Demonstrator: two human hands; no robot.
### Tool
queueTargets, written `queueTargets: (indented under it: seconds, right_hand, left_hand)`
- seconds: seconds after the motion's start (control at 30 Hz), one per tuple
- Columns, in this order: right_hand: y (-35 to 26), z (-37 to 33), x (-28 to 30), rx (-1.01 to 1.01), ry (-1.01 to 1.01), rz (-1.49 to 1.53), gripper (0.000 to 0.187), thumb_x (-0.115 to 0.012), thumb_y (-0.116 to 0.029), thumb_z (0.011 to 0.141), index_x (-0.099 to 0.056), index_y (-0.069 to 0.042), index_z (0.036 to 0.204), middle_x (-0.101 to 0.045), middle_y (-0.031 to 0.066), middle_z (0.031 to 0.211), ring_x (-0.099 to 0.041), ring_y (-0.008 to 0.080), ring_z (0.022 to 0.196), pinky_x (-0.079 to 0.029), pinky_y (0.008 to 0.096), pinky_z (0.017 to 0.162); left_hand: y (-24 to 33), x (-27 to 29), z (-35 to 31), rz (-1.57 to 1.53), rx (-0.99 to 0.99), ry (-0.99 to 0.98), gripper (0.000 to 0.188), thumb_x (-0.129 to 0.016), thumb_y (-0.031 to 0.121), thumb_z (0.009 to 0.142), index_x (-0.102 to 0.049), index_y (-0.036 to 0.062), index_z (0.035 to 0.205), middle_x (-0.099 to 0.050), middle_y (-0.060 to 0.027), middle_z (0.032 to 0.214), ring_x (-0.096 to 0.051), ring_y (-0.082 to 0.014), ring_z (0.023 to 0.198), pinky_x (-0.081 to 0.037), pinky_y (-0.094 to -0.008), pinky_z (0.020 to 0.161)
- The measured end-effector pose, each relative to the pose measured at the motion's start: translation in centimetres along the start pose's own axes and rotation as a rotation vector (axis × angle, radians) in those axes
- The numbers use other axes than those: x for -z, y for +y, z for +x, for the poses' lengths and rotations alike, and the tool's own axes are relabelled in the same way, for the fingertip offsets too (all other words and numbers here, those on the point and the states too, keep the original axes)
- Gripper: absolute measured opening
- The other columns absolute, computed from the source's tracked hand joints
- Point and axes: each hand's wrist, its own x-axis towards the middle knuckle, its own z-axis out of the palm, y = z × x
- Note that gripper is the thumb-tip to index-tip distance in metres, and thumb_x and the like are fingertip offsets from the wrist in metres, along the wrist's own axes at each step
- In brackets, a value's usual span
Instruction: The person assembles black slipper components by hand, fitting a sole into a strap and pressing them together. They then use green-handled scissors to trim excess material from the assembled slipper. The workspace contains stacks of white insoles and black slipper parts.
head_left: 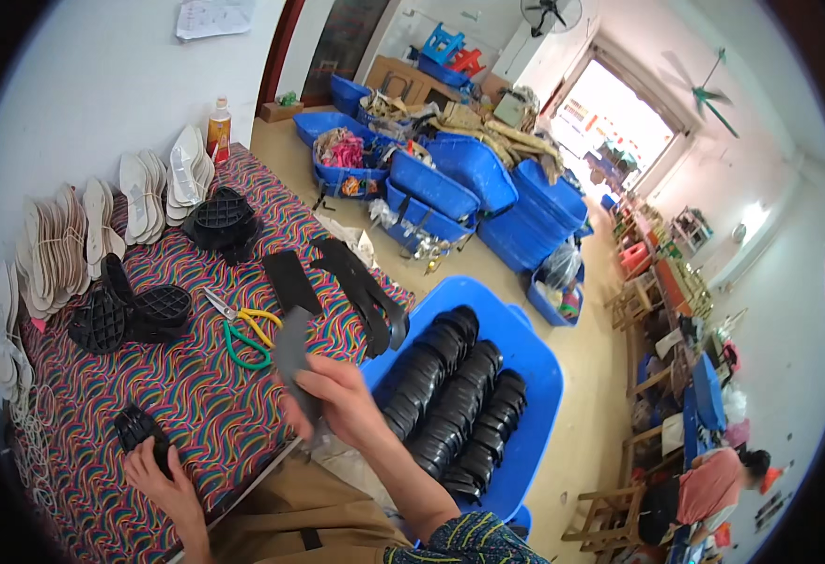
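My right hand [345, 399] is closed around a dark grey, flat strip-like piece [292, 352], raised over the near edge of the patterned table and blurred. At the lower left, my left hand [162, 479] grips a black moulded shoe part [136, 428] resting on the cloth. Scissors [249, 329] with one yellow and one green handle lie between the hands, farther back. Beyond them are a black rectangular sheet [292, 281] and long black strips [365, 291]. Black ribbed soles [131, 305] stand at the left, with another stack of black soles [223, 224] behind.
Bundles of pale insoles [55, 244] lean along the wall beside a bottle [219, 130]. White cords [41, 451] hang at the left edge. A blue tub [539, 395] holds rows of black shoe parts. Blue tubs [441, 188] fill the back; a person [704, 493] sits right.
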Motion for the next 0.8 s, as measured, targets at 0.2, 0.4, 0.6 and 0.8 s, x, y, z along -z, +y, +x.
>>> queueTargets:
  seconds: [0.2, 0.4, 0.6, 0.8]
  right_hand:
    - [-5.1, -8.6, -1.8, 0.066, -0.1, -0.021, 0.031, -0.048, -0.019, 0.104, -0.059, 0.009, 0.111, -0.065, 0.0124, 0.071, -0.06, 0.014, 0.05, -0.047, 0.0245, 0.046]
    - [0.6, -6.6, -1.7, -0.268, -0.002, -0.161, 0.025, -0.05, -0.022, 0.104, -0.06, 0.0, 0.105, -0.064, 0.0049, 0.069, -0.062, 0.0117, 0.053, -0.049, 0.0226, 0.047]
    - [13.1, 0.2, -3.6, -0.271, -0.142, -0.307, 0.023, -0.048, -0.021, 0.105, -0.058, -0.002, 0.095, -0.065, 0.0051, 0.072, -0.063, 0.0133, 0.057, -0.05, 0.0261, 0.05]
    - [17.0, 3.8, -4.1, -0.063, -0.052, -0.562, 0.015, -0.051, -0.014, 0.102, -0.057, 0.0, 0.098, -0.059, 0.0093, 0.061, -0.061, 0.0187, 0.048, -0.048, 0.0323, 0.045]
  left_hand:
    - [-4.2, 1.5, 1.7, -0.113, 0.112, 0.104, 0.036, -0.059, 0.019, 0.099, -0.054, -0.0013, 0.128, -0.05, -0.0209, 0.126, -0.046, -0.0384, 0.12, -0.038, -0.0511, 0.1]
    - [-9.0, -1.4, 2.6, 0.097, 0.256, -0.126, 0.056, -0.054, 0.04, 0.101, -0.047, -0.0007, 0.139, -0.046, -0.0219, 0.139, -0.042, -0.039, 0.129, -0.036, -0.0528, 0.105]
    - [-7.3, -0.9, 4.8, 0.161, 0.228, -0.173, 0.058, -0.057, 0.042, 0.099, -0.049, 0.0003, 0.138, -0.046, -0.0197, 0.14, -0.04, -0.0395, 0.132, -0.032, -0.0529, 0.108]
    - [-8.2, -0.8, 5.7, -0.09, 0.149, -0.195, 0.041, -0.064, 0.026, 0.095, -0.056, -0.0003, 0.125, -0.048, -0.0181, 0.136, -0.044, -0.037, 0.128, -0.035, -0.0504, 0.107]
